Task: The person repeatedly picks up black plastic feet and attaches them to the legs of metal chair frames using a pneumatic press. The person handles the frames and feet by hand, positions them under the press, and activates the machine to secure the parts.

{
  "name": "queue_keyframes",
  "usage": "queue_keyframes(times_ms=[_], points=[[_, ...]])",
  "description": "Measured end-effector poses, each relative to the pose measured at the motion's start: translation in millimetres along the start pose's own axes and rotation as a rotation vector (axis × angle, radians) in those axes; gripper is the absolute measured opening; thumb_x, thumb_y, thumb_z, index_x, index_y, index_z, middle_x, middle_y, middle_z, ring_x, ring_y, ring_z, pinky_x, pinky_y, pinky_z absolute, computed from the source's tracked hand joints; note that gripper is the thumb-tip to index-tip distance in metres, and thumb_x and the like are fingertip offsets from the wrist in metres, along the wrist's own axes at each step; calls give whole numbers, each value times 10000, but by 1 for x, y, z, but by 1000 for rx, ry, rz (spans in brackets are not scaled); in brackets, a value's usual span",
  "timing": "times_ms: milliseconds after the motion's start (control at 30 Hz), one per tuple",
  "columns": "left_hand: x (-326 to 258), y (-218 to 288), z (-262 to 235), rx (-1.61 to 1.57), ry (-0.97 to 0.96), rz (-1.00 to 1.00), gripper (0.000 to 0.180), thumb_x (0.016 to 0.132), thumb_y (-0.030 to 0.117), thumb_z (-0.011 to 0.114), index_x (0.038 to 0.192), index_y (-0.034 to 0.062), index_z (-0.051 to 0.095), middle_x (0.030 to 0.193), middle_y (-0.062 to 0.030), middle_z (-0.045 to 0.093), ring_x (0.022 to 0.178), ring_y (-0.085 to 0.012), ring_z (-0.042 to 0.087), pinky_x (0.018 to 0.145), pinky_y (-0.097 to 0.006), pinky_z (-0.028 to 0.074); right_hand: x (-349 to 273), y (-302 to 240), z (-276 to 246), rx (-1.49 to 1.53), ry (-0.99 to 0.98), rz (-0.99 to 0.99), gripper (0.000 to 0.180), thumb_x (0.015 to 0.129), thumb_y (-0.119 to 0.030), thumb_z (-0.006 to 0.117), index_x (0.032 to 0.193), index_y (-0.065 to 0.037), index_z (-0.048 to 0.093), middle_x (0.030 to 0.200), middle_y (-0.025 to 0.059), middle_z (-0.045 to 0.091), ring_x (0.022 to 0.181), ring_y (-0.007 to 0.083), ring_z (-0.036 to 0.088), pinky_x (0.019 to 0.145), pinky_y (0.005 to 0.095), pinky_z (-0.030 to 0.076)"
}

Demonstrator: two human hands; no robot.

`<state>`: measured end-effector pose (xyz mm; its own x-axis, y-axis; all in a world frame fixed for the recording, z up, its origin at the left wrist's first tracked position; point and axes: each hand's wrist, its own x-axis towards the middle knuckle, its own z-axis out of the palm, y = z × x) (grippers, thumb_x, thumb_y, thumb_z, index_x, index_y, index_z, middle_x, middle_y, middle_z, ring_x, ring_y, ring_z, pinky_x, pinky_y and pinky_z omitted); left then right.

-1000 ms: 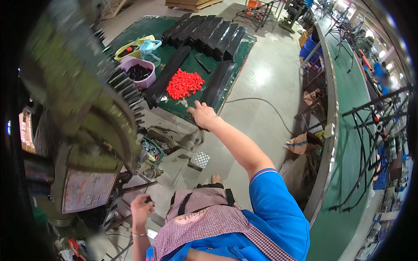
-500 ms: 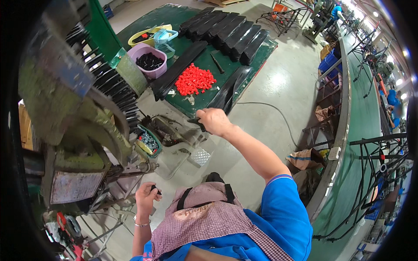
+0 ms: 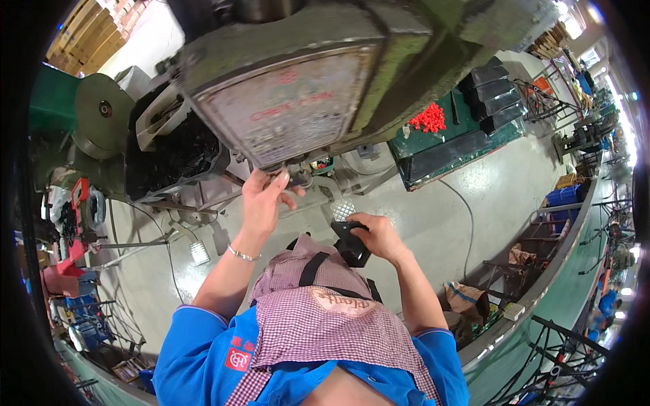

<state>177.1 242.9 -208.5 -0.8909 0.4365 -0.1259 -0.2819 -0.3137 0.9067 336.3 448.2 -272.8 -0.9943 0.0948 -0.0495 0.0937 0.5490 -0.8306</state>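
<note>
My right hand, in front of the apron, grips a flat black strip-like piece by its edge. A small hole shows near that piece's upper end. My left hand is raised to the lower edge of a worn green machine. Its thumb and index finger come together there, and the other fingers are half curled. Whatever lies between those fingertips is too small and dark to make out.
On the right, a green table holds a red heap of small parts and black strip stacks. A black bin stands left of the machine. A foot pedal and a cable lie on the floor.
My view has swung left to the machine. My right hand has come back from the table with a black piece. My left hand has risen to the machine's lower edge.
</note>
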Motion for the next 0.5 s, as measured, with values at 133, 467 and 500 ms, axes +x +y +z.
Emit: queue_keyframes(times_ms=[133,467,500], points=[[26,-5,5,-74,1,-79,113,895,3,558,1008,3,554,901,-123,652,639,-226,662,446,-286,517,1,-18,17,43,35,-9,269,778,-45,667,1045,-61,633,961,160,666,849,359,642,729,387,521],[41,-26,-11,-13,32,-251,85,871,6,593,948,34,569,815,-44,618,629,-173,646,490,-291,532,40,-77,18,213,165,24,267,824,-26,654,1090,-8,646,962,81,683,851,125,622,778,265,495],[43,-29,-14,0,28,-248,75,871,12,598,936,40,571,812,-33,615,634,-158,640,506,-290,534,49,-85,18,262,213,17,266,826,-27,654,1090,-5,646,960,75,681,851,116,615,775,260,493]])
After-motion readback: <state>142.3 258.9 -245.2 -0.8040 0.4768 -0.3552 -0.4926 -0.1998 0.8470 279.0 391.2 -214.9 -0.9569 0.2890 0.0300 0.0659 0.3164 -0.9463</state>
